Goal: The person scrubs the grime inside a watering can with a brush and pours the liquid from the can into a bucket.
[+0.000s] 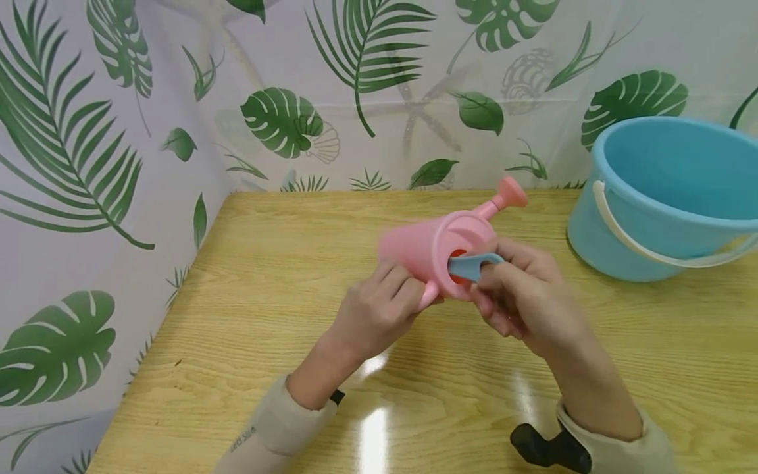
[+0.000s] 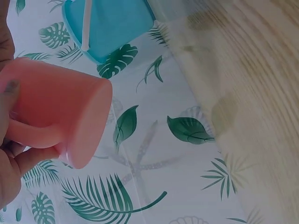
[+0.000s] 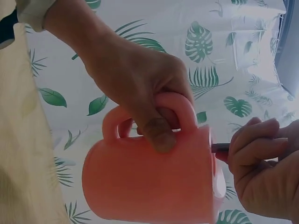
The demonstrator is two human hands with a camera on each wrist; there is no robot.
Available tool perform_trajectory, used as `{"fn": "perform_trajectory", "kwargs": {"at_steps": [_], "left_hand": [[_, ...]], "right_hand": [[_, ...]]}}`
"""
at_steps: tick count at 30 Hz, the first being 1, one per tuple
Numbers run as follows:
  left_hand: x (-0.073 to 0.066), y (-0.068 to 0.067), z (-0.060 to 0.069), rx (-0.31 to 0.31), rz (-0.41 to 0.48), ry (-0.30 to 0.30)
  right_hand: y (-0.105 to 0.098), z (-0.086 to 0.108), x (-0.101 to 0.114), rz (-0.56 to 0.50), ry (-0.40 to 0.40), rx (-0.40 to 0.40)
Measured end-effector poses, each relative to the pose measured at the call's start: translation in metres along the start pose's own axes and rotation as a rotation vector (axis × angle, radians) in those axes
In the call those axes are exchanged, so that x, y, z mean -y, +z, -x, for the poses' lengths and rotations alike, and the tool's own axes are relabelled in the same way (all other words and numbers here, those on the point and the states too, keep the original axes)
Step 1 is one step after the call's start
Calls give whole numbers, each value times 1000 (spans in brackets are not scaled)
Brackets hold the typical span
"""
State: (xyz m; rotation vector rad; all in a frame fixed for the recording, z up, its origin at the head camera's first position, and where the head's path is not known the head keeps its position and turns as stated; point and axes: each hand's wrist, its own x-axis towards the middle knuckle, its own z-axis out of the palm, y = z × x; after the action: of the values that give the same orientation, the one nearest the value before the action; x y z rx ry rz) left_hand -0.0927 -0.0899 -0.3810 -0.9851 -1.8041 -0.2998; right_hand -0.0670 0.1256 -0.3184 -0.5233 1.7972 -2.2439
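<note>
Our left hand (image 1: pixel 379 309) gripped the pink watering can (image 1: pixel 411 245) by its handle (image 1: pixel 429 295), tilted over the surface (image 1: pixel 266 316), mouth toward our right hand (image 1: pixel 530 296), which pinched a blue looped handle (image 1: pixel 466 268) partly inside. We judged that steadying the can and keeping that piece clear of the rim mattered most. The spout's rose (image 1: pixel 512 192) reached near the back edge and leaf-print sheet (image 1: pixel 331 118); the blue bucket (image 1: pixel 610 247) limited our right, while leftward offered more room.
</note>
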Motion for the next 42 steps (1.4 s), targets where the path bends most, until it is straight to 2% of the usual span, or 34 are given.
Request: {"fn": "perform_trajectory", "kwargs": {"at_steps": [5, 7, 14, 16, 21, 25, 28, 32, 35, 38, 42], "left_hand": [[1, 1, 0, -10, 15, -15], [3, 1, 1, -16, 15, -29], [4, 2, 1, -26, 16, -56], [6, 2, 1, -28, 25, -59], [8, 1, 1, -31, 32, -78], [4, 2, 1, -26, -5, -60], [1, 3, 1, -22, -7, -52], [0, 3, 2, -15, 15, -63], [-2, 3, 2, -16, 3, -66], [-3, 4, 2, -25, -11, -69], [-1, 3, 2, -38, 20, -85]], "right_hand": [[-13, 4, 2, -168, -101, 5], [-16, 5, 2, -193, -106, 19], [0, 0, -3, -26, 13, -3], [-3, 1, -3, -55, -6, -5], [-11, 3, -4, -209, -76, 31], [-6, 1, -5, -158, -38, 46], [-7, 3, -3, -141, -65, 22], [-13, 7, 1, -232, -125, 11], [-9, 5, -2, -204, -82, 15], [-1, 0, -4, -130, -28, 7], [-6, 1, 0, -176, -66, 7]]}}
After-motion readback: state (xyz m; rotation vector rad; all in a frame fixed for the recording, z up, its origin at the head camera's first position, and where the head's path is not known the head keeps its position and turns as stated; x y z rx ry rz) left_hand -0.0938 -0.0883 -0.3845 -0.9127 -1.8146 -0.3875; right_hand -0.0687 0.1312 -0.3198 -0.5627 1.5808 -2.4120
